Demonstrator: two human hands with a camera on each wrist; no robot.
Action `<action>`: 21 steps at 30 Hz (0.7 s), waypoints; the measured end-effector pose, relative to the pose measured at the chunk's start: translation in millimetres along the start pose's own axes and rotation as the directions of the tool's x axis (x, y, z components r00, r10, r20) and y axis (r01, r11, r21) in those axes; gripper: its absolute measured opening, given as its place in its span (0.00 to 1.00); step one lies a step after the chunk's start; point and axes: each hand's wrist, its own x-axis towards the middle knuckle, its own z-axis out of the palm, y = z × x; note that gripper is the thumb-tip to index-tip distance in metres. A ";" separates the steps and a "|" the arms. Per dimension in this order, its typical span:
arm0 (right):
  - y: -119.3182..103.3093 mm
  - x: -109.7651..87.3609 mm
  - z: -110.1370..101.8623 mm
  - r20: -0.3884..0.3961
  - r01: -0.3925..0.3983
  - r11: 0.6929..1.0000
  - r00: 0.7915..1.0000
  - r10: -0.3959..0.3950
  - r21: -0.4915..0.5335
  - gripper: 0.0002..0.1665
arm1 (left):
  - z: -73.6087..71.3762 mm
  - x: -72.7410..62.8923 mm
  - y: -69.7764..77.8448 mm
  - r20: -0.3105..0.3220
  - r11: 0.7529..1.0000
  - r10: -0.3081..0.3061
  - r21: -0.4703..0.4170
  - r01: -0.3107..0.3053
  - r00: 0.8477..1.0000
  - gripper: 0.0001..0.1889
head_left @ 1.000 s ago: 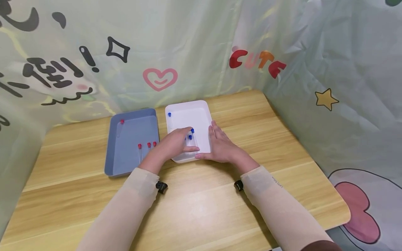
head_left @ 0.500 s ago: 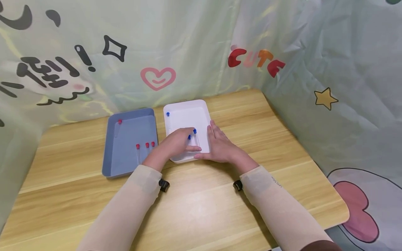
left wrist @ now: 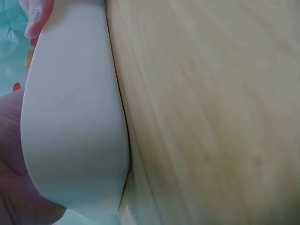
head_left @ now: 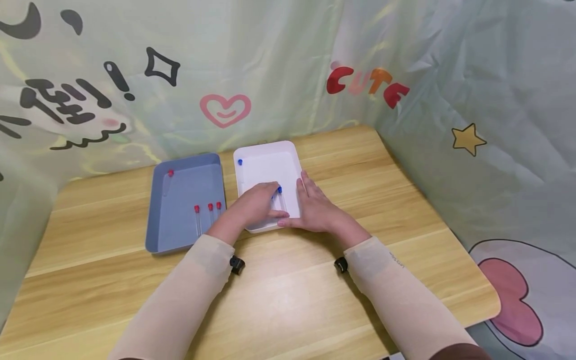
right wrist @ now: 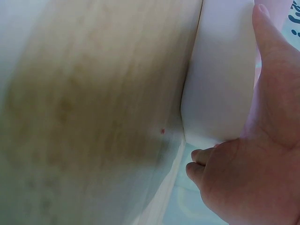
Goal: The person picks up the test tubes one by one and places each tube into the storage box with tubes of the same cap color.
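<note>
In the head view a white tray holds blue-capped clear tubes. My left hand reaches into its near part, the index finger beside a blue cap and the thumb near the tubes' lower ends. Its curved fingers span the tubes; the palm and other fingers hide some of them. Another blue-capped tube lies at the tray's far left corner. My right hand rests against the tray's right side, fingers straight, thumb along the near rim. The right wrist view shows that hand against the tray wall.
Left of the white tray stands a blue-grey tray. Several red-capped tubes lie in it, one of them at its far left. Both trays stand on a wooden table, with a printed curtain behind and to the right.
My left hand has shifted slightly right within the white tray, and the nearest blue caps have moved right with it. The right hand stays by the tray. The head view has turned a little.
</note>
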 end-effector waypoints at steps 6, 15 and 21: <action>-0.7 0.2 0.4 -0.006 0.002 1.000 1.000 -0.002 -0.006 0.80 | 4.2 1.2 -0.9 -0.001 0.999 0.011 0.051 -0.011 1.000 0.53; -0.4 0.1 -0.7 -0.004 0.000 1.000 1.000 0.000 -0.003 0.80 | 4.0 0.2 4.3 0.025 0.993 0.009 0.115 -0.012 1.000 0.51; -0.7 -0.2 -1.1 -0.002 -0.001 1.000 1.000 0.001 0.003 0.81 | 3.6 -0.2 6.3 0.027 0.995 -0.006 0.104 0.003 1.000 0.51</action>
